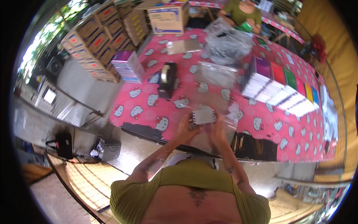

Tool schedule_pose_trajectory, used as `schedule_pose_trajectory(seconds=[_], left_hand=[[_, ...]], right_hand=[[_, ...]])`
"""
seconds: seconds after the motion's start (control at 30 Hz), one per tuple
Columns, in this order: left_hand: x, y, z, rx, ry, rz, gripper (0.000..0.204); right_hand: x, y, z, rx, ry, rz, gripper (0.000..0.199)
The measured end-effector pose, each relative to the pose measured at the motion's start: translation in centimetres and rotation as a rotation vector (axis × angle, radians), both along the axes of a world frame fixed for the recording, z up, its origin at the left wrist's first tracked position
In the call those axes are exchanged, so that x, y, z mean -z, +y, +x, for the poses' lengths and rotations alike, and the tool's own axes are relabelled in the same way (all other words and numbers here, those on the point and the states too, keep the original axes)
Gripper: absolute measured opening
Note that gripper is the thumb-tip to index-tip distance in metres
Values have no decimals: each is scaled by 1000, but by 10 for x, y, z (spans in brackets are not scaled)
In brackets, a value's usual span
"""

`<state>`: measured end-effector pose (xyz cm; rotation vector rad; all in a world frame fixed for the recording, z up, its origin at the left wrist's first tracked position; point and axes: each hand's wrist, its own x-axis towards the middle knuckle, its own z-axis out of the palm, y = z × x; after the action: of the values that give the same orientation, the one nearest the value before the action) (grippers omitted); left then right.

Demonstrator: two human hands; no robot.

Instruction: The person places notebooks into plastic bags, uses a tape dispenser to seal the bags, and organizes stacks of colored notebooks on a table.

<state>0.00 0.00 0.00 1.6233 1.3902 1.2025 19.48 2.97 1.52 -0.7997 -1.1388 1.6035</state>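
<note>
As the book stack (128, 67) stands off to the left, then the black device (167, 80), your left hand (185, 128) grasps the white pad (204, 116) above the pink table (146, 121). Your right hand (218, 132) grips its other side, with book rows (278, 87) farther right.

We see a pink cloth (147, 117) patterned with white, red-bowed cats (153, 100); a white pad (204, 116) edged in black; books (280, 86) covered purple, red, green, pink, yellow and blue; brown boxes (97, 46); our olive-green top (194, 177).
</note>
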Motion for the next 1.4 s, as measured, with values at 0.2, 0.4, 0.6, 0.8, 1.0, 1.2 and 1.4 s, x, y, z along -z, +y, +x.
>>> schedule_pose_trajectory(seconds=[0.2,0.4,0.6,0.8,1.0,1.2,1.4], left_hand=[[-136,41,-144,-182,-161,252,55],[-201,170,-366,-941,-308,35,69],[-187,223,-414,-984,-276,-197,69],[-168,188,-366,-1308,396,-13,82],[-20,97,-31,-28,631,328,42],[21,58,41,160,1070,119,78],[-108,90,242,239,594,551,74]], right_hand=[[25,20,7,28,-1312,486,87],[25,24,-8,-169,-1484,481,106],[25,31,-8,-197,-1486,467,106],[27,35,-10,-183,-1440,528,104],[38,53,15,235,-1202,574,79],[-41,57,162,637,-1044,621,66],[-112,61,440,1083,-1534,583,73]])
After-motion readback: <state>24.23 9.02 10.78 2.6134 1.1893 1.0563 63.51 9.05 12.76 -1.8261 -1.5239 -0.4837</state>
